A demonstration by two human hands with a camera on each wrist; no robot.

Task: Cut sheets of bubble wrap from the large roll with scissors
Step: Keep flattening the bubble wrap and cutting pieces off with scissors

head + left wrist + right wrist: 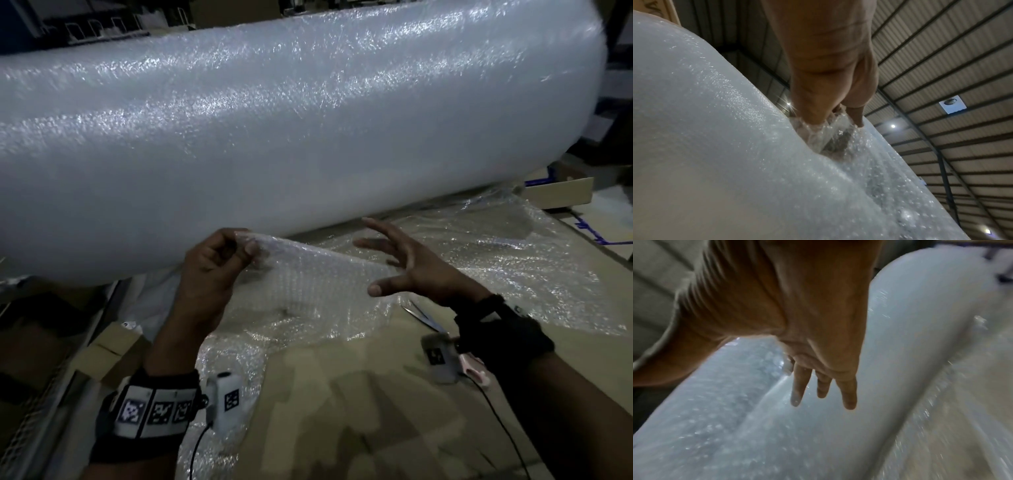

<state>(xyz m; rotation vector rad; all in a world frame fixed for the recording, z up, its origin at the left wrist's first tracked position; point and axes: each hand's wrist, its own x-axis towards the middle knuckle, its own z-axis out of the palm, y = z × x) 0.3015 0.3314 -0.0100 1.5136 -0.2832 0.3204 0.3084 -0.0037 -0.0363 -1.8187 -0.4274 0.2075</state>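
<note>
Head view: the person is standing at a cardboard-covered worktop [342,394], with the large roll [274,120] lying across its far side.
Loose sheet: bubble wrap [308,284] is trailing from under the roll towards the person, soft, light and crinkly, likely slippery.
Left hand [209,270]: its fingers [251,248] are pinching the sheet's raised edge, thumb against curled fingers.
Right hand [411,267]: it is hovering over the sheet with fingers spread wide, holding nothing.
Scissors [424,317]: they are lying on the worktop, partly hidden by the right wrist.
Handling: the film is probably sagging unless held taut, so gripping along the free edge looks best.
</note>
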